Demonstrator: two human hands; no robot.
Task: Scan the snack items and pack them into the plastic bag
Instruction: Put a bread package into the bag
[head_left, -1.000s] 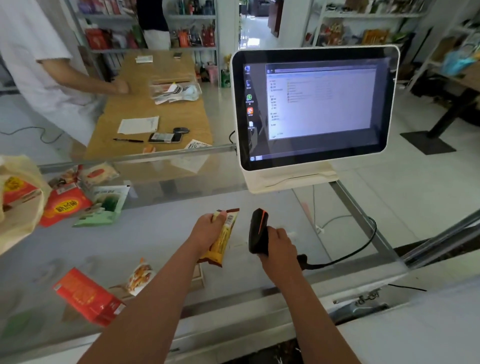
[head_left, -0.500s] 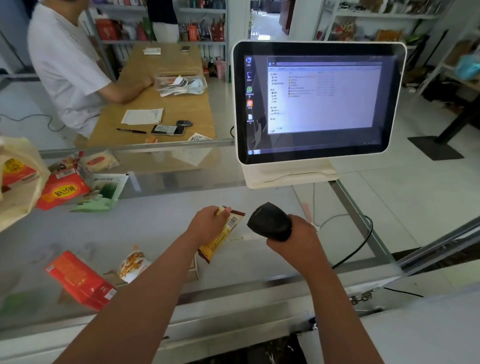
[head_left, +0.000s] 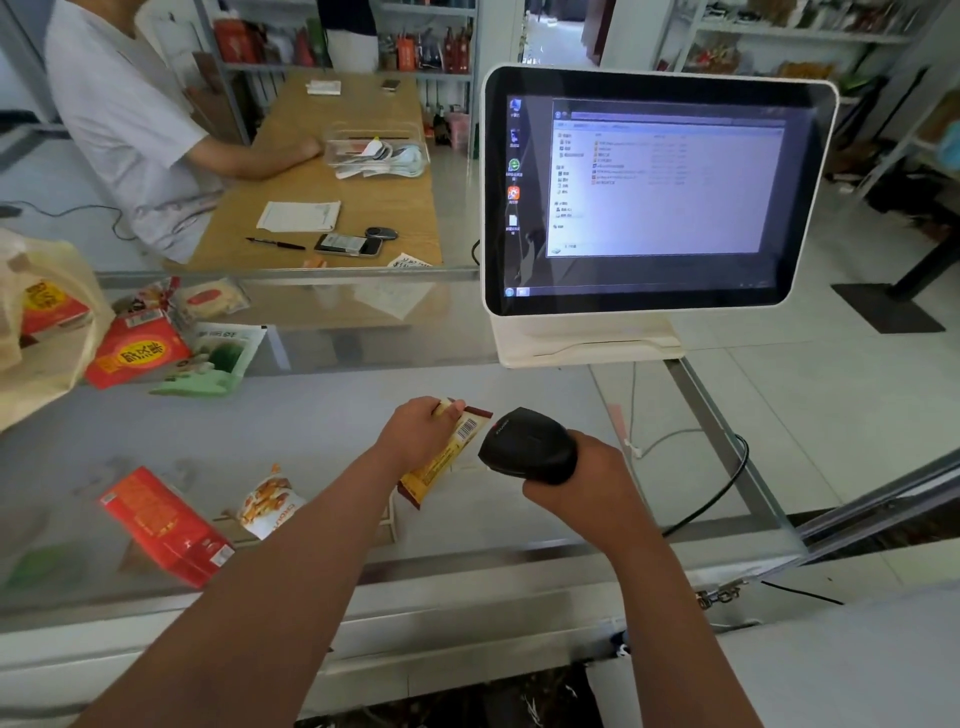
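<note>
— What lies around the till screen (head_left: 660, 192)?
— Far to its left, a red packet (head_left: 137, 351) and a green packet (head_left: 218, 358) beside a pale, crinkled plastic bag (head_left: 47, 332). Lower left, a red box (head_left: 166, 525).
— The surface?
— A smooth glass counter (head_left: 322, 415) with metal edges. Beyond the screen are a wooden table (head_left: 332, 182) and shop shelves (head_left: 426, 47).
— The hands?
— Below the screen, the left hand (head_left: 421, 431) curls its fingers round a slim yellow-brown snack packet (head_left: 452, 457), barcode up. The right hand (head_left: 587, 478) wraps a black scanner (head_left: 527, 444), whose head is just beside the barcode.

One snack bar (head_left: 452, 452), one barcode scanner (head_left: 527, 447), one monitor (head_left: 660, 192), one plastic bag (head_left: 52, 374) and at least five loose snack packets (head_left: 137, 351) are showing.
</note>
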